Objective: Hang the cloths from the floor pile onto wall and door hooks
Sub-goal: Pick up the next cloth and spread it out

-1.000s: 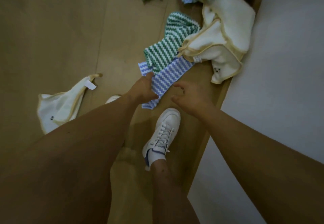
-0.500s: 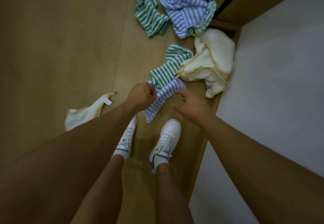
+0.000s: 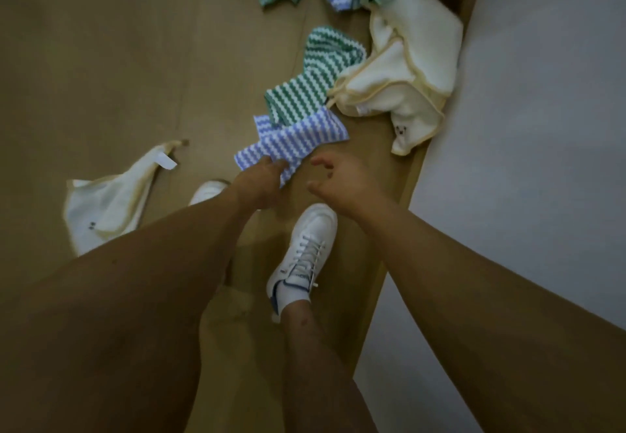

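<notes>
The left hand (image 3: 259,180) pinches the near corner of the blue-striped cloth (image 3: 294,142), which lies on the wooden floor (image 3: 135,59) with its far end tucked under a green-striped cloth (image 3: 313,83). The right hand (image 3: 342,185) hovers just beside it, its grip spread and holding nothing (fingers loosely curved). A cream cloth (image 3: 403,83) lies against the white wall (image 3: 542,127); another (image 3: 108,202) lies apart to the left.

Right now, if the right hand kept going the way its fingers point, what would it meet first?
Most likely the blue striped cloth that the left hand already grips. The right hand is open, its fingers aimed at that cloth's near edge. Depth is unclear from one view.
</notes>
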{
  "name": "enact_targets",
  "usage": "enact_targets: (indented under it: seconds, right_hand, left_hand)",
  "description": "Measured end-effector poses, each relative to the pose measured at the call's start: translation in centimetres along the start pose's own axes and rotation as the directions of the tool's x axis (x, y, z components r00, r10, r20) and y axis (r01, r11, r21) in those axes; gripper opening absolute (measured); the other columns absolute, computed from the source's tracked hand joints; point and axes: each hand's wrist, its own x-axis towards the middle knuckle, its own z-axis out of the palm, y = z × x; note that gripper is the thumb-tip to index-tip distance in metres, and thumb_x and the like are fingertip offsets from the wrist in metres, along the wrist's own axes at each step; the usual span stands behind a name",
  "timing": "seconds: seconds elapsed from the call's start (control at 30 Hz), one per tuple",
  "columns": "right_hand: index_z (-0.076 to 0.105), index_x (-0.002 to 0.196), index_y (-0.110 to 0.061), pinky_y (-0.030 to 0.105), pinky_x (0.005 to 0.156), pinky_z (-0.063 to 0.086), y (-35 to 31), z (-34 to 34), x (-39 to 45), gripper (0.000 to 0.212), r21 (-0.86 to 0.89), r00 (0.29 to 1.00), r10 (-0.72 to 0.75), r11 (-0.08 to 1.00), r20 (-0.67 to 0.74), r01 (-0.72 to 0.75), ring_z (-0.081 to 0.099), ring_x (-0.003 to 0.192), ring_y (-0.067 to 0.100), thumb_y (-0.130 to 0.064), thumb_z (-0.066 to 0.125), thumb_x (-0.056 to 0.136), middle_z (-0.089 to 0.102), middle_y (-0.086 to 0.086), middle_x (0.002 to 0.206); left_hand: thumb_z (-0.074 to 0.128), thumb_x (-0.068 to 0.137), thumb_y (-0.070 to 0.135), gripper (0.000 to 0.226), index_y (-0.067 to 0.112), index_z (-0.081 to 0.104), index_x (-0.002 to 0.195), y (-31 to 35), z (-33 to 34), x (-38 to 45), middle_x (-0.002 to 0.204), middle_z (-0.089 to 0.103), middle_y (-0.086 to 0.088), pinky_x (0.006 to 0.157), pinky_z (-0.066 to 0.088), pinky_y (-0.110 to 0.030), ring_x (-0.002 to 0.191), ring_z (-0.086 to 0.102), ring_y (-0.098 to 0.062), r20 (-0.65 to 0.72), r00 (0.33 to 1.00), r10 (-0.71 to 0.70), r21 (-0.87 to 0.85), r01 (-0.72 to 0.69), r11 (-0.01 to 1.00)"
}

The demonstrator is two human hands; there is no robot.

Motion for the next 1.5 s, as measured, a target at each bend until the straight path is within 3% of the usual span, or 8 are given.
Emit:
enact_targets:
  seconds: [0.23, 0.4, 0.53, 0.77, 0.93, 1.07, 1.17, 1.5]
  right_hand:
    - [0.051, 0.137, -0.022, 0.038, 0.105, 0.043, 4.2, 3.4, 1.8, 0.051, 0.045, 0.998, 0.064, 0.997, -0.007, -0.064, 0.048, 0.127, 0.019, -0.026, 0.067, 0.088, 0.047, 0.000, 0.143]
    - [0.051, 0.136, -0.024, 0.036, 0.103, 0.044, 4.0, 3.3, 3.0, 0.050, 0.067, 0.998, 0.068, 0.996, -0.019, -0.066, 0.050, 0.125, 0.018, -0.025, 0.066, 0.088, 0.049, -0.001, 0.140]
    - [0.056, 0.129, -0.019, 0.035, 0.092, 0.048, 2.0, 1.8, 1.9, 0.039, 0.079, 0.996, 0.027, 0.997, -0.082, -0.021, 0.056, 0.116, 0.025, -0.021, 0.063, 0.090, 0.057, 0.005, 0.131]
    - [0.046, 0.141, -0.015, 0.030, 0.099, 0.040, -6.8, -5.4, -4.9, 0.056, 0.105, 0.953, -0.119, 0.983, -0.277, 0.153, 0.050, 0.123, 0.022, -0.015, 0.064, 0.088, 0.050, 0.007, 0.139]
    - [0.064, 0.117, -0.019, 0.038, 0.087, 0.049, -15.7, -12.8, -12.5, 0.032, 0.108, 0.875, -0.222, 0.950, -0.431, 0.294, 0.061, 0.101, 0.022, -0.021, 0.065, 0.085, 0.067, 0.005, 0.109]
    - [0.066, 0.086, -0.016, 0.037, 0.068, 0.047, -23.2, -19.2, -19.1, 0.009, 0.089, 0.755, -0.246, 0.924, -0.608, 0.373, 0.059, 0.075, 0.018, -0.025, 0.063, 0.087, 0.065, 0.002, 0.076]
    - [0.058, 0.073, -0.017, 0.032, 0.057, 0.037, -28.4, -23.6, -24.1, 0.015, 0.066, 0.692, -0.281, 0.901, -0.664, 0.429, 0.049, 0.061, 0.013, -0.022, 0.064, 0.087, 0.054, -0.002, 0.063]
    - [0.070, 0.085, -0.013, 0.031, 0.067, 0.048, -42.3, -37.2, -41.1, 0.010, -0.186, 0.486, -0.480, 0.824, -0.731, 0.535, 0.060, 0.073, 0.011, -0.016, 0.062, 0.090, 0.066, -0.003, 0.077]
  left_hand:
    - [0.041, 0.096, 0.012, 0.034, 0.005, 0.037, 0.130, -0.1, 4.8, 2.9, 0.127, 0.045, -0.018, 0.085, 0.045, -0.050, 0.110, 0.050, -0.039, -0.427, 0.897, -0.114, 0.121, 0.182, 0.976]
    - [0.040, 0.092, 0.005, 0.027, 0.007, 0.053, 0.115, -1.8, 3.9, 4.6, 0.115, 0.059, -0.015, 0.091, 0.039, -0.045, 0.107, 0.055, -0.035, -0.432, 0.895, -0.110, 0.159, 0.196, 0.968]
    - [0.048, 0.090, 0.010, 0.022, 0.009, 0.057, 0.110, -1.2, 0.5, 2.3, 0.107, 0.059, -0.016, 0.080, 0.042, -0.043, 0.097, 0.059, -0.036, -0.451, 0.892, 0.032, 0.064, -0.004, 0.998]
    - [0.049, 0.090, 0.012, 0.020, -0.001, 0.062, 0.097, 4.2, -15.2, -9.4, 0.097, 0.064, -0.024, 0.074, 0.038, -0.038, 0.091, 0.060, -0.040, -0.459, 0.812, 0.360, -0.024, -0.416, 0.909]
    - [0.055, 0.097, 0.019, 0.019, 0.002, 0.061, 0.092, 8.0, -28.7, -20.4, 0.089, 0.066, -0.019, 0.063, 0.027, -0.030, 0.084, 0.060, -0.034, -0.478, 0.735, 0.481, 0.051, -0.524, 0.850]
    - [0.057, 0.096, 0.035, 0.026, 0.010, 0.061, 0.093, 10.9, -38.9, -30.4, 0.086, 0.066, -0.013, 0.068, 0.042, -0.040, 0.082, 0.059, -0.030, -0.493, 0.699, 0.518, 0.165, -0.510, 0.844]
    - [0.057, 0.094, 0.041, 0.029, 0.013, 0.061, 0.096, 12.4, -44.8, -37.4, 0.073, 0.057, -0.003, 0.060, 0.034, -0.035, 0.073, 0.055, -0.024, -0.568, 0.638, 0.521, 0.230, -0.484, 0.844]
    - [0.049, 0.097, 0.027, 0.019, 0.021, 0.067, 0.098, 14.5, -61.0, -59.7, 0.097, 0.067, -0.002, 0.077, 0.049, -0.038, 0.092, 0.060, -0.023, -0.683, 0.410, 0.605, 0.515, -0.318, 0.796]
